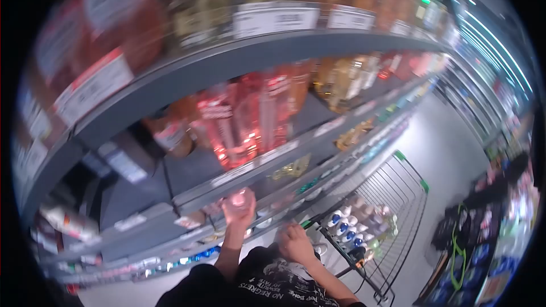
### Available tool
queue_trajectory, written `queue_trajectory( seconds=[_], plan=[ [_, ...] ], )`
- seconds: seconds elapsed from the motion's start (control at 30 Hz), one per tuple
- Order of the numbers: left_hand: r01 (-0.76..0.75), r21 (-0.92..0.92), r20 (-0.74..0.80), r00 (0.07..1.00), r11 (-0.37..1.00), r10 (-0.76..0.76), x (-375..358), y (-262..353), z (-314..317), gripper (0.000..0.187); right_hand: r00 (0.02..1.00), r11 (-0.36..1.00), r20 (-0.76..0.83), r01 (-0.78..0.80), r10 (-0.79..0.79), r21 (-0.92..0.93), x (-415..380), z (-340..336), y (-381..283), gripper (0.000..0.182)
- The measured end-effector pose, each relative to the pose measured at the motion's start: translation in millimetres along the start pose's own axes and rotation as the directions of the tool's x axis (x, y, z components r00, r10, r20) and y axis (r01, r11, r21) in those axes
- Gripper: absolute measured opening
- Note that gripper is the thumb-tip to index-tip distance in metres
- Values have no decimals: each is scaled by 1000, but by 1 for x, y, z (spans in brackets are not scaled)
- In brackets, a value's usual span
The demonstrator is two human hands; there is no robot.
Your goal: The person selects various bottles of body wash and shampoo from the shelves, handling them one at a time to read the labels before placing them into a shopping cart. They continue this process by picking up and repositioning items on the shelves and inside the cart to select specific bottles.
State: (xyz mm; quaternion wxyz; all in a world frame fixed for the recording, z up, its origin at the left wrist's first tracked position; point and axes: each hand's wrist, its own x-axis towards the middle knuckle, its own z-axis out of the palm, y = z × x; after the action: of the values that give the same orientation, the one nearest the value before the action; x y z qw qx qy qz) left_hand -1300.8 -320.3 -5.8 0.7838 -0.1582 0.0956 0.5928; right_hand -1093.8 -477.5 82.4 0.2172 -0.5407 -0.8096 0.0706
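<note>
My left hand [239,211] is raised in front of the lower shelf edge, its fingers wrapped round a small pinkish clear item [239,198], blurred by motion. To its right, my right hand [296,243] is held low before my body, near the cart's handle end; its fingers look curled, and anything inside them is hidden. Above my left hand, pink bottles [244,113] stand on the middle shelf. A wire shopping cart [412,193] with green corners stands to the right, holding several white bottles [350,227], some with blue parts.
A long grey shelf [267,45] with price labels curves across the view, carrying amber and yellow bottles [341,82]. The pale aisle floor [449,131] runs beyond the cart. At the right stands a display [495,233] of packaged goods.
</note>
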Motion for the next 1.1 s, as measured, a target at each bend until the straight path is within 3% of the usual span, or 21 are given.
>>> queue_trajectory(
  seconds=[0.13,0.27,0.4,0.47,0.6,0.67,0.7,0.9,0.93,0.97,1.03,1.07,1.1],
  plan=[
    [184,-303,-102,969,935,-224,28,25,-26,46,998,998,-45,-41,43,39,-2,2,4,43],
    [105,-419,-126,977,902,-173,51,53,-62,96,999,998,20,-36,37,-55,0,2,2,41],
    [112,-542,-153,961,833,-229,37,42,-27,101,999,990,32,-19,23,-141,0,14,7,44],
    [195,-548,-195,916,814,-351,42,52,-16,77,997,984,76,-13,27,-180,1,16,7,47],
    [259,-579,-135,905,774,-404,37,63,-24,48,984,987,164,-48,73,-151,4,10,5,45],
    [269,-550,-81,925,791,-372,33,53,-26,42,978,986,185,-70,98,-151,3,12,5,46],
    [226,-487,-79,950,843,-301,29,49,-21,41,994,989,99,-38,53,-143,1,15,8,48],
    [10,-431,-278,950,902,-143,26,43,-34,47,1000,995,29,-13,11,96,1,7,12,45],
    [-30,-399,-293,951,916,-96,19,34,-23,48,995,991,101,-24,10,131,2,-3,13,45],
    [-66,-370,-309,950,927,-56,7,22,-11,49,994,962,106,-28,-1,272,3,-16,15,45],
    [-93,-188,-283,958,978,37,-6,5,-2,49,993,842,114,-47,-17,537,2,-55,29,45],
    [-91,-38,-239,968,995,79,-10,-3,-5,48,976,725,215,-180,46,664,-2,-73,44,46],
    [-92,106,-196,974,990,111,-19,-18,-9,47,962,736,232,-262,146,624,-5,-96,59,47]
  ],
)
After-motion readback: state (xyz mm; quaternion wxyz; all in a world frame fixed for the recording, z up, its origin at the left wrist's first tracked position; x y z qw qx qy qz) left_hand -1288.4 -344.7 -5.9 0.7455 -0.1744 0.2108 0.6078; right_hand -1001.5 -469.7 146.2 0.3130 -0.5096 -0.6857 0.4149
